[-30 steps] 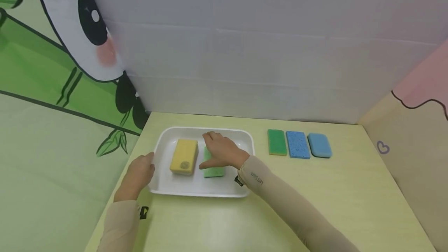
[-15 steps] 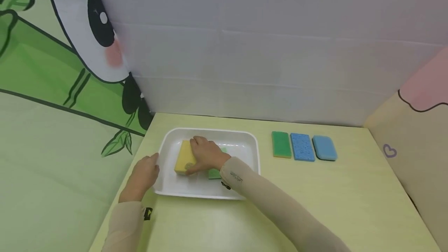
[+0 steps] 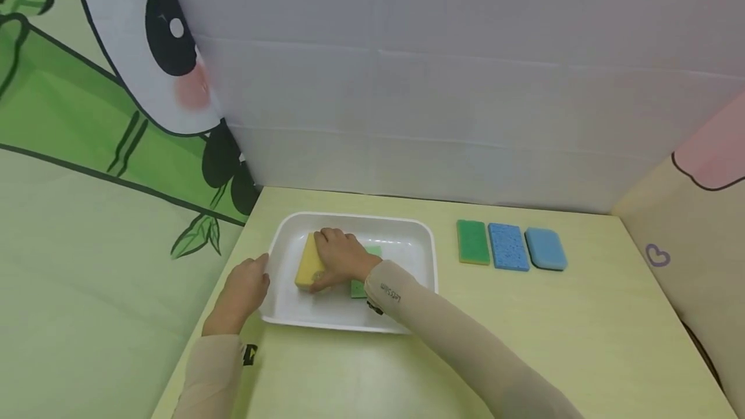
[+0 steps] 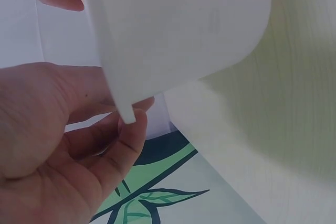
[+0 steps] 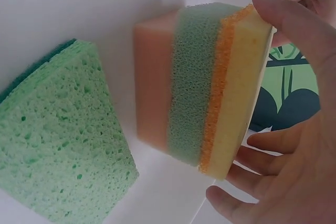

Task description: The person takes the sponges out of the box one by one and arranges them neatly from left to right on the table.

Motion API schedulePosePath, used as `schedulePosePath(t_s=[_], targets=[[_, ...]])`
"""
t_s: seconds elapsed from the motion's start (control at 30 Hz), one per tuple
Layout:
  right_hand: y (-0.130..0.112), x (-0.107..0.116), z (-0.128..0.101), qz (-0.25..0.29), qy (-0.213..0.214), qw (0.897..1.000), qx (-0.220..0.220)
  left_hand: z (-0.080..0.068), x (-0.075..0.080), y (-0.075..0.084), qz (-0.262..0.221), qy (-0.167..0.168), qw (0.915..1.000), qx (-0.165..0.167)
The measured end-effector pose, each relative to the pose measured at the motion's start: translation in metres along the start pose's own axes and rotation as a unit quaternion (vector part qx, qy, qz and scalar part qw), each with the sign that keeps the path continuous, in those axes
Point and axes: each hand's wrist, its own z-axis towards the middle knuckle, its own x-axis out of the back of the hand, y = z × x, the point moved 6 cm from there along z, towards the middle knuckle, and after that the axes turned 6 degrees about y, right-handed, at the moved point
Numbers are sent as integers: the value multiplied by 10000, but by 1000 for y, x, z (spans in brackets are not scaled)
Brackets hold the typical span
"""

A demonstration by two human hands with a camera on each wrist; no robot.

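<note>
A white tray [image 3: 420, 238] sits at the table's left. In it, my right hand [image 3: 326, 265] grips a yellow sponge [image 3: 305, 265] that is tipped up on its long edge. The right wrist view shows this sponge [image 5: 239, 77] with its green scouring layer, thumb on top and fingers [image 5: 247, 203] curled underneath. A light green sponge [image 5: 58, 140] lies flat beside it, partly hidden by my wrist in the head view [image 3: 359, 288]. My left hand [image 3: 256, 275] holds the tray's left rim [image 4: 123, 106], thumb [image 4: 126, 140] against the edge.
Three sponges lie in a row right of the tray: green [image 3: 472, 242], speckled blue [image 3: 508, 246], rounded blue [image 3: 545, 249]. Panel walls close in the table at the back and right. The table's left edge runs beside my left hand.
My right hand moved left from the light green sponge to the yellow sponge, gripped it and tipped it onto its edge. My left hand stayed at the tray's rim.
</note>
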Motion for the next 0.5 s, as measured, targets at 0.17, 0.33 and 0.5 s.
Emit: schedulePosePath(t_s=[0.17, 0.33, 0.5], targets=[[5, -5, 4, -14, 54, 10000, 15, 3, -5, 0, 36, 87, 9998, -151], [11, -4, 4, -78, 125, 9998, 142, 6, -10, -2, 71, 135, 9997, -201], [21, -2, -3, -78, 175, 9996, 208, 8, -15, -4, -29, 213, 9994, -266]])
